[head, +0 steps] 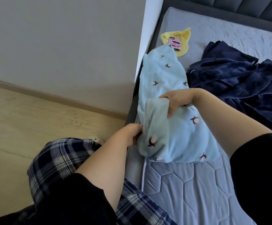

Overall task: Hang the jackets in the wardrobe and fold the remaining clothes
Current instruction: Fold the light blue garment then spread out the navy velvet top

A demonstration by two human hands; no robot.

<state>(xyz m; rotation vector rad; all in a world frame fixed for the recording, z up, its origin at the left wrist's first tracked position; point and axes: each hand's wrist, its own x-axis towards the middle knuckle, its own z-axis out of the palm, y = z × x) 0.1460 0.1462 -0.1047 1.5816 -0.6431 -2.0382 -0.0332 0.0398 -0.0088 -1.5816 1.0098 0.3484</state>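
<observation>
Fleece garment (167, 101): light blue with small dark bird prints, lying lengthwise on the bed (188, 184) along its left edge.
Right hand (175, 101): fingers curled round a raised fold near the garment's middle.
Left hand (132, 135): pinching the garment's edge at the side of the mattress.
Dark blue clothes (239, 82): crumpled heap just right of the garment.
Yellow cloth (180, 39): beyond the garment's far end, a pink phone (175, 43) lying on it.
Person: plaid trousers (54, 161), black sleeves.
</observation>
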